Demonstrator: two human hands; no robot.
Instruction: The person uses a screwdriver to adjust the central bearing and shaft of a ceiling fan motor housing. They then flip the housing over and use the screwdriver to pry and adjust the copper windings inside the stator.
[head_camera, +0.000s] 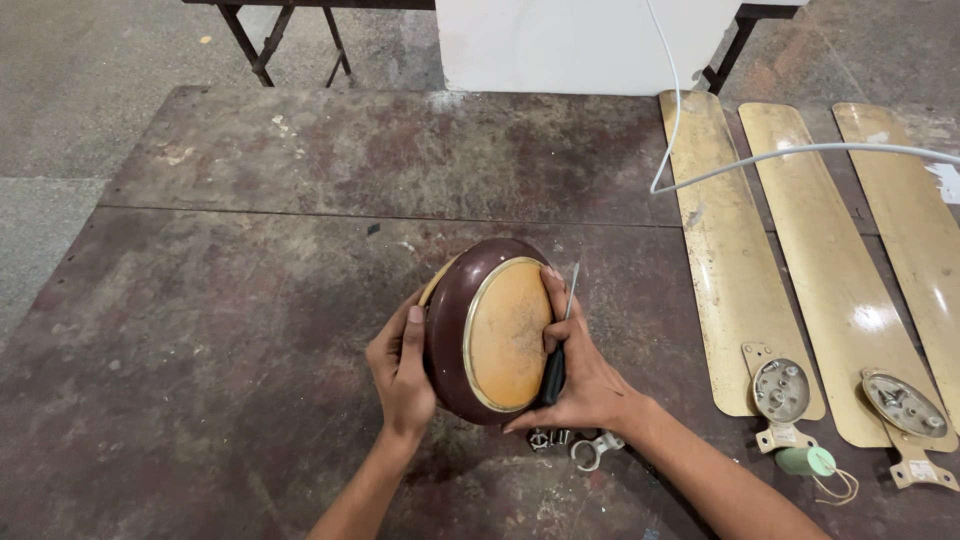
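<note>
1. Both forearms are seen at the bottom edge, reaching up over the worn table (300, 180).
2. A round fan motor (487, 330), brown with a gold-rimmed tan face, is held tilted on its edge near the middle of the table.
3. The motor's left side is gripped by the left hand (402, 370), fingers closed around the rim.
4. The right side is pressed by the right hand (580, 375), and a screwdriver (558, 345) with a black handle is clamped in the same hand, its shaft pointing up.
5. Small metal parts (570, 442) are lying just below the right hand.
6. Three gold blades (835, 270) are laid side by side at the right, with a white cable (780, 153) running across them.
7. A green capacitor (806, 461) is placed near the blade brackets.
</note>
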